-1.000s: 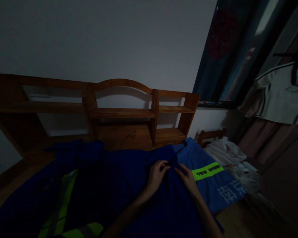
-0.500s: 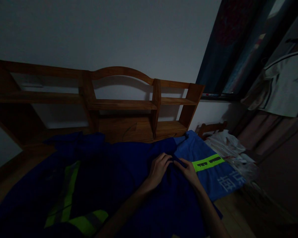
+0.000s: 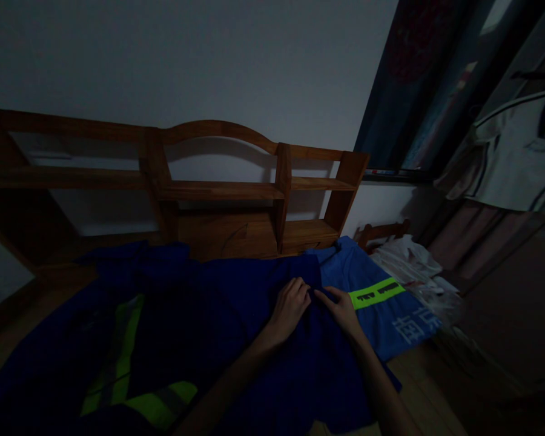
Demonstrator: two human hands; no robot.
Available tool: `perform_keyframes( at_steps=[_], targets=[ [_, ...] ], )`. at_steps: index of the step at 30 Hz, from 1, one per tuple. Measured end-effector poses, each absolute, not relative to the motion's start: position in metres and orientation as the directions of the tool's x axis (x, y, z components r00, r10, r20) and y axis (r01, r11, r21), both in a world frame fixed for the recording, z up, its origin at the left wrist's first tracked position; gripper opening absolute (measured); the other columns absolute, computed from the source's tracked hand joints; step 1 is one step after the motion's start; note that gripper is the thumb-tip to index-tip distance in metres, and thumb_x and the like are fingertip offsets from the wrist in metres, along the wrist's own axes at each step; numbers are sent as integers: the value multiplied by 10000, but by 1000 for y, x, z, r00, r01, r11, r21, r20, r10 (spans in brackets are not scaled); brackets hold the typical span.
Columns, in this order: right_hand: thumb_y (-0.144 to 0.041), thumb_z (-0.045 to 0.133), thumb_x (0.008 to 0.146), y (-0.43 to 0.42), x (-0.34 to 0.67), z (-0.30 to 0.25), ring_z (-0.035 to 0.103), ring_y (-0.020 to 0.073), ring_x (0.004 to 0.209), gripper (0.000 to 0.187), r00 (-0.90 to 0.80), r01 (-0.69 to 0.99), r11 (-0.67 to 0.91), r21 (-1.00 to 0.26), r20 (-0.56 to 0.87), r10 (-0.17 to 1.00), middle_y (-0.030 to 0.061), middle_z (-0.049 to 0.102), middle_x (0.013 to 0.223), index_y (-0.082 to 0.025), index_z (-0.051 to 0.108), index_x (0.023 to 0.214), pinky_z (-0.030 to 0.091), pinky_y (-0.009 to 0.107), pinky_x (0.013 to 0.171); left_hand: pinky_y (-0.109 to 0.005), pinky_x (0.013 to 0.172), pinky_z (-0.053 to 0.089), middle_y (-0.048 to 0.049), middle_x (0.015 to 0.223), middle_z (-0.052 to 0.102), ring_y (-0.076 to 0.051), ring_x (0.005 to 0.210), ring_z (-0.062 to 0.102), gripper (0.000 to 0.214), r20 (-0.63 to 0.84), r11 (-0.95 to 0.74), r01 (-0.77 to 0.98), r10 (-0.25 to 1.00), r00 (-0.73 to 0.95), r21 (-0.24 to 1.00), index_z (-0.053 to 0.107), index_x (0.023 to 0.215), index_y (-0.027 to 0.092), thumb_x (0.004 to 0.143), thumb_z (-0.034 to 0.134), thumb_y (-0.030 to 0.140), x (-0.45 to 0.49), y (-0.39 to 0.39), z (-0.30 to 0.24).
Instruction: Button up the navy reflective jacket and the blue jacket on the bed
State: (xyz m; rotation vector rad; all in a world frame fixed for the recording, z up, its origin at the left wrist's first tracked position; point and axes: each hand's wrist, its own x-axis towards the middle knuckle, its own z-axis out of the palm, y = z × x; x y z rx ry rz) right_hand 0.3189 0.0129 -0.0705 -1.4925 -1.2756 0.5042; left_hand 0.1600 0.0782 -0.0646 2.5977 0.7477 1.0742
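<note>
A dark blue jacket (image 3: 236, 303) with yellow-green reflective bands (image 3: 126, 351) lies spread over the surface before me. Near its right edge, my left hand (image 3: 292, 306) has its fingers bent and pinched on the cloth. Just beside it, my right hand (image 3: 342, 307) grips the same edge between thumb and fingers. The fingertips of both hands almost meet, and the bit of cloth between them is too dark to make out in detail. Right of my hands lies a lighter blue garment (image 3: 381, 327) with a bright yellow-green strip and pale printed characters, partly under the jacket.
A wooden shelf unit (image 3: 222, 191) stands against the wall behind the clothes. White plastic bags (image 3: 409, 260) lie at the right by a wooden chair back (image 3: 384, 233). A white shirt (image 3: 513, 157) hangs at the upper right, near a dark window (image 3: 409, 103).
The view has shifted slightly to the right. Both hands remain at the jacket's edge with almost the same grip, and the cloth has flattened a little near them.
</note>
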Motion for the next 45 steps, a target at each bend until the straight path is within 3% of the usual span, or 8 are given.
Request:
perform_keyframes(
  at_steps=[8, 14, 21, 27, 38, 45],
  targets=[
    [-474, 609, 766, 13, 321, -69, 620, 226, 847, 329, 391, 449, 171, -877, 365, 845, 47, 701, 886, -176, 699, 872, 467, 332, 788, -288, 808, 452, -27, 911, 587, -156, 892, 543, 183, 609, -870, 321, 492, 622, 375, 611, 996, 211, 907, 451, 225, 158, 81, -67],
    [-454, 632, 753, 15, 322, -75, 634, 238, 865, 316, 341, 398, 153, -905, 301, 891, 45, 708, 910, -182, 716, 890, 481, 353, 796, -287, 796, 459, -33, 951, 570, -157, 886, 552, 164, 605, -843, 342, 536, 589, 414, 595, 959, 201, 908, 455, 269, 157, 77, -69],
    [-465, 661, 725, 15, 322, -75, 634, 236, 872, 336, 364, 402, 149, -904, 307, 879, 46, 706, 918, -187, 702, 908, 483, 351, 819, -299, 834, 465, -51, 1009, 567, -167, 948, 555, 264, 613, -846, 357, 534, 583, 397, 530, 1155, 211, 921, 408, 214, 160, 76, -71],
    [-461, 670, 715, 16, 322, -77, 613, 236, 961, 354, 381, 445, 176, -878, 364, 850, 51, 686, 999, -206, 680, 960, 448, 383, 909, -311, 803, 453, -50, 992, 581, -180, 932, 552, 243, 597, -825, 448, 561, 574, 344, 542, 1124, 215, 909, 429, 231, 160, 73, -68],
    [-421, 585, 804, 14, 324, -77, 633, 236, 930, 306, 328, 444, 202, -873, 368, 870, 41, 697, 1000, -218, 700, 1001, 467, 378, 879, -298, 783, 460, -41, 967, 590, -178, 947, 530, 257, 590, -880, 351, 475, 653, 320, 553, 1139, 215, 907, 443, 218, 158, 77, -68],
    [-442, 594, 785, 15, 324, -80, 643, 238, 869, 318, 316, 471, 170, -866, 345, 884, 31, 708, 957, -222, 713, 981, 485, 370, 836, -314, 806, 461, -50, 956, 595, -185, 945, 536, 232, 589, -885, 354, 466, 660, 303, 578, 1093, 205, 900, 450, 225, 157, 80, -69]
  ],
)
